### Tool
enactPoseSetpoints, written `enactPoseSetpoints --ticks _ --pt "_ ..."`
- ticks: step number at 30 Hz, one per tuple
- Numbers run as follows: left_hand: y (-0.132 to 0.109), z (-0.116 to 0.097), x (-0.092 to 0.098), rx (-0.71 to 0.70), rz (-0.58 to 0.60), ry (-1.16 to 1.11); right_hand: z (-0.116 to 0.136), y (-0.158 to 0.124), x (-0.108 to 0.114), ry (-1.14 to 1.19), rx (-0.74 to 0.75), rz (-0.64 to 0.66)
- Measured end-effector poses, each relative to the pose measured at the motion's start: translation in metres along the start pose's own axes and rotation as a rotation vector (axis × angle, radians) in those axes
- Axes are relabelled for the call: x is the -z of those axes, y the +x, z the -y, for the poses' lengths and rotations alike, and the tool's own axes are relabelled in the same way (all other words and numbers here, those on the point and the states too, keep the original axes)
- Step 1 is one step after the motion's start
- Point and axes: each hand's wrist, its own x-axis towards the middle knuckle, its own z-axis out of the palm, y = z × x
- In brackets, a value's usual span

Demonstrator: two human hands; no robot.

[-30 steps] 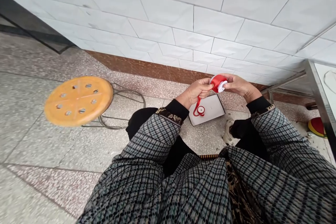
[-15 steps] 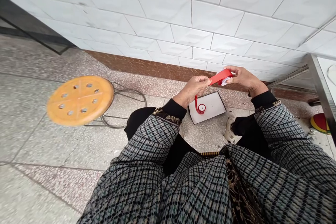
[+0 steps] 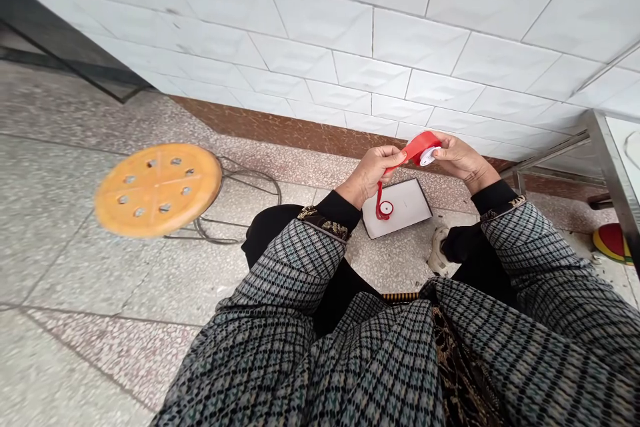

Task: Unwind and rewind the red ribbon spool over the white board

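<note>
Between my hands runs a red ribbon (image 3: pixel 420 144), partly wound on a white spool (image 3: pixel 429 156). My right hand (image 3: pixel 463 159) grips the spool by its sides, thumb on the near face. With thumb and fingers my left hand (image 3: pixel 377 170) pinches the ribbon a short way to the left. From below my left hand the ribbon hangs down toward a second small roll (image 3: pixel 386 209) with a white centre and red around it. That roll appears over a shallow white box or lid (image 3: pixel 407 205) with dark edges on the floor; whether it rests there I cannot tell.
A round orange stool (image 3: pixel 159 190) with holes in its seat stands left on the speckled floor. White wall tiles (image 3: pixel 350 27) rise in front. At the right are a metal-framed table (image 3: pixel 607 160) and a multicoloured ball (image 3: pixel 613 241). My shoe (image 3: pixel 439 250) is beside the box.
Both hands have come slightly lower and closer together. The ribbon between them now bows upward, and the spool's white face has turned more toward me.
</note>
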Motion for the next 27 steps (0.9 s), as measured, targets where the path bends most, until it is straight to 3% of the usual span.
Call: enactPoseSetpoints --ticks 9,19,27 --pt "0.001 0.009 -0.008 0.097 0.028 -0.230 -0.013 0.003 -0.006 0.129 0.018 -0.047" --pt "0.005 0.017 -0.006 -0.099 -0.037 -0.145 -0.020 0.005 -0.012 0.225 0.009 -0.086" --pt "0.009 0.013 0.004 -0.039 0.154 -0.133 -0.021 0.005 -0.012 0.223 -0.005 -0.060"
